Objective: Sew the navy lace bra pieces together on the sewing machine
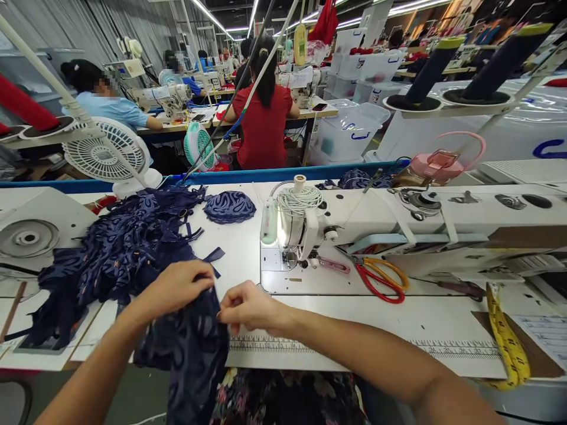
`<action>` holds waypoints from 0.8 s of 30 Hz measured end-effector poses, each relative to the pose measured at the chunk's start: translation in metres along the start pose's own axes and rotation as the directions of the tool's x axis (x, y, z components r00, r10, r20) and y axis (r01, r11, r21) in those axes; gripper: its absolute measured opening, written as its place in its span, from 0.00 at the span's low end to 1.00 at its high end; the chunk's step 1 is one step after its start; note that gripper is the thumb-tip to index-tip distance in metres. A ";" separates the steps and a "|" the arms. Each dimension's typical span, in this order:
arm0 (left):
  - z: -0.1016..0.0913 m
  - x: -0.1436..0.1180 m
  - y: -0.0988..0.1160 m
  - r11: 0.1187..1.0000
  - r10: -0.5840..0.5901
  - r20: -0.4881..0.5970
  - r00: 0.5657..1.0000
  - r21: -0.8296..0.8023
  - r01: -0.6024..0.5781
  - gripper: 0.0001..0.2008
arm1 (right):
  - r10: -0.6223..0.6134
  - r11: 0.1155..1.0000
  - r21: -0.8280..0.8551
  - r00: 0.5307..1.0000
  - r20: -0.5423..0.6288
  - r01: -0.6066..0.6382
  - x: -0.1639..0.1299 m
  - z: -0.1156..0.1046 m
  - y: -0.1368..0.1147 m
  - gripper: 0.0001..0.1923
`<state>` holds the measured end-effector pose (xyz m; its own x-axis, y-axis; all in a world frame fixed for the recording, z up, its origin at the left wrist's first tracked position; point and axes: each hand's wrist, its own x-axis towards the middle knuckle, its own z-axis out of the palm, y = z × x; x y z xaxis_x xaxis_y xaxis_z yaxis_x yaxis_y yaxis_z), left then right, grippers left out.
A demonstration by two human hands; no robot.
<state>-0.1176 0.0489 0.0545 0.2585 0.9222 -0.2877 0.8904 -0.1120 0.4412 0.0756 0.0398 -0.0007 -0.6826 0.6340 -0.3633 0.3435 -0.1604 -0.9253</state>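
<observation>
A piece of dark navy patterned fabric (pixel 195 354) hangs over the table's front edge. My left hand (pixel 186 283) pinches its top between thumb and fingers. At the fabric's right edge my right hand (pixel 248 307) is closed, its fingertips gripping that edge. To the left lies a big heap of navy patterned garment pieces (pixel 128 242) with loose straps. Behind my hands a single navy cup-shaped piece (pixel 230 206) rests on the white tabletop. The sewing machine's needle area (pixel 290 257) is a little right of and beyond my right hand.
Red- and orange-handled scissors (pixel 383 283) lie under the machine arm, beside pink-handled snips (pixel 334 265). A yellow tape measure (pixel 507 336) hangs at the right. A white fan (pixel 106 147) and thread cones (pixel 434 71) stand beyond. Other people sit at machines ahead, one in a red shirt (pixel 270 124).
</observation>
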 end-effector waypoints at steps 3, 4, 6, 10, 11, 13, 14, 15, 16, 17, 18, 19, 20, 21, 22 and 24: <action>0.024 0.053 0.036 0.994 0.055 -0.091 0.994 0.096 -0.046 0.05 | 0.066 0.995 -0.066 0.990 -0.128 -0.075 -0.009 -0.030 0.021 0.06; 0.038 0.066 0.046 0.994 0.076 -0.097 0.992 0.085 -0.067 0.05 | 0.087 0.989 -0.103 0.982 -0.170 -0.106 -0.017 -0.041 0.029 0.07; 0.063 0.084 0.062 0.992 0.116 -0.116 0.986 0.054 -0.110 0.05 | 0.111 0.970 -0.185 0.962 -0.251 -0.160 -0.036 -0.058 0.043 0.08; 0.087 0.097 0.072 0.993 0.115 -0.164 0.980 -0.001 -0.117 0.05 | -0.043 0.874 -0.459 0.915 -0.401 -0.159 -0.068 -0.071 0.053 0.02; 0.087 0.099 0.071 0.994 0.102 -0.171 0.980 -0.009 -0.105 0.06 | -0.152 0.800 -0.588 0.906 -0.394 -0.122 -0.072 -0.072 0.052 0.03; 0.085 0.104 0.070 0.997 0.073 -0.181 0.981 -0.018 -0.077 0.07 | -0.366 0.585 -0.811 0.884 -0.292 -0.026 -0.075 -0.073 0.051 0.12; 0.084 0.106 0.070 0.998 0.058 -0.186 0.981 -0.018 -0.063 0.08 | -0.434 0.487 -0.873 0.873 -0.223 0.019 -0.074 -0.074 0.050 0.15; 0.082 0.106 0.071 0.999 0.043 -0.194 0.980 -0.016 -0.047 0.09 | -0.468 0.430 -0.901 0.867 -0.171 0.054 -0.074 -0.075 0.050 0.17; 0.081 0.105 0.072 1.000 0.023 -0.206 0.978 -0.014 -0.027 0.09 | -0.486 0.398 -0.914 0.863 -0.136 0.080 -0.073 -0.077 0.051 0.18; 0.081 0.101 0.074 1.000 0.008 -0.230 0.973 -0.006 -0.009 0.10 | -0.496 0.382 -0.919 0.860 -0.117 0.095 -0.072 -0.079 0.053 0.17; 0.081 0.095 0.076 1.000 0.009 -0.269 0.963 0.009 -0.007 0.09 | -0.502 0.377 -0.921 0.858 -0.109 0.103 -0.071 -0.080 0.056 0.17; 0.083 0.087 0.077 0.999 0.039 -0.309 0.950 0.032 -0.031 0.08 | -0.503 0.378 -0.920 0.857 -0.110 0.104 -0.071 -0.082 0.059 0.17; 0.085 0.078 0.078 0.995 0.095 -0.348 0.932 0.067 -0.077 0.07 | -0.506 0.382 -0.919 0.855 -0.114 0.103 -0.071 -0.083 0.062 0.17; 0.090 0.068 0.078 0.982 0.186 -0.376 0.908 0.111 -0.155 0.06 | -0.509 0.387 -0.917 0.852 -0.121 0.101 -0.071 -0.083 0.065 0.17; 0.095 0.058 0.076 0.956 0.289 -0.372 0.882 0.155 -0.248 0.08 | -0.510 0.392 -0.915 0.850 -0.129 0.097 -0.072 -0.084 0.068 0.17; 0.108 0.045 0.070 0.903 0.424 -0.388 0.818 0.242 -0.354 0.12 | -0.512 0.403 -0.912 0.845 -0.153 0.079 -0.073 -0.084 0.071 0.19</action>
<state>-0.0035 0.0422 -0.0196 0.4439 0.8505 0.2820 0.8035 -0.5171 0.2950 0.2035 0.0456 -0.0311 -0.6538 0.7340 0.1836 0.6728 0.6750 -0.3028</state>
